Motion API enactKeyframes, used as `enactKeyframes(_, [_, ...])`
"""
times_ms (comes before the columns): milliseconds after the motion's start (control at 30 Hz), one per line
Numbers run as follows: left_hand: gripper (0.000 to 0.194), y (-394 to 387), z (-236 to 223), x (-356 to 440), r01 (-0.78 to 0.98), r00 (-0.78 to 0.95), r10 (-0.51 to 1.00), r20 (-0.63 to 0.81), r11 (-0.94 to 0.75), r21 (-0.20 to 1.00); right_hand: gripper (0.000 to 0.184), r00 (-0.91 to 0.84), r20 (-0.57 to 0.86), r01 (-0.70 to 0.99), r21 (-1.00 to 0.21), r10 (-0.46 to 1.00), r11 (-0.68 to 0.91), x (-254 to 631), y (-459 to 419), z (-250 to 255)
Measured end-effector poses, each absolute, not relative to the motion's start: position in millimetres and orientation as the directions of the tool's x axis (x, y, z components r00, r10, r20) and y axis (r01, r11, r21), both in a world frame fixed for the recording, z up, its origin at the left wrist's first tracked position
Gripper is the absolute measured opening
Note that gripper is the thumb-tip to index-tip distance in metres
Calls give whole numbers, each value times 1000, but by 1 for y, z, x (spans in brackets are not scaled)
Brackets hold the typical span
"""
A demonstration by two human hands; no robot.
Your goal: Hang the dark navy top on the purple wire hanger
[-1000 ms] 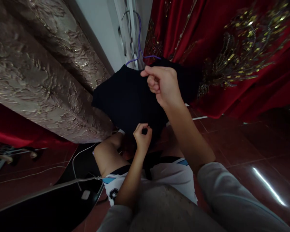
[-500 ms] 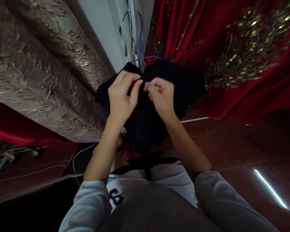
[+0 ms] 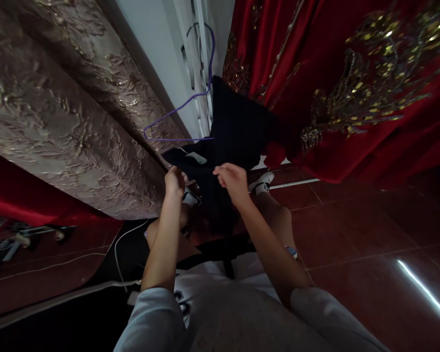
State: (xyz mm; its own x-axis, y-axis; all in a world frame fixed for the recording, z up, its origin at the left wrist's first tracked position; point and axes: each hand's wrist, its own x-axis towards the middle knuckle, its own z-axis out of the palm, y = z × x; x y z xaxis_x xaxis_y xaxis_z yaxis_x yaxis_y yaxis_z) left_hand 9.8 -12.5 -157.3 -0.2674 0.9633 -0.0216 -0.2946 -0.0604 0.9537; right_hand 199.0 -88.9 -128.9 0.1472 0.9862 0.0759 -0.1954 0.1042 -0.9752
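Note:
A dark navy garment (image 3: 238, 122) hangs half off a purple wire hanger (image 3: 176, 108). Its right shoulder is still over the hanger, while the hanger's left arm is bare. The left part of the garment sags below, showing a pale tag (image 3: 197, 157) near the neck. My left hand (image 3: 175, 182) is closed on the garment's lower left part, its fingertips partly hidden. With thumb and fingers pinched, my right hand (image 3: 233, 182) grips the garment's front edge. The two hands are apart, both below the hanger.
Beige embossed curtains (image 3: 69, 107) hang at left, and red cloth with gold sequins (image 3: 374, 88) at right. Behind the hanger stands a white metal rack (image 3: 201, 58). White cables (image 3: 117, 249) run at lower left. The floor (image 3: 337, 230) is red tile.
The garment's left shoulder has come off the hanger and dropped. Both hands have moved down towards me and farther apart. The hanger now tilts, its left arm lower.

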Motion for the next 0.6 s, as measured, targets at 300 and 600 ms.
enactKeyframes(300, [22, -63, -96, 66, -54, 201, 881, 429, -428, 902, 55, 401, 202, 48, -979, 894, 200, 242, -127, -174])
enactKeyframes(600, [52, -89, -103, 68, 105, 513, 745, 427, -548, 830, 9, -332, 169, 73, -976, 928, 203, 246, -110, -104])
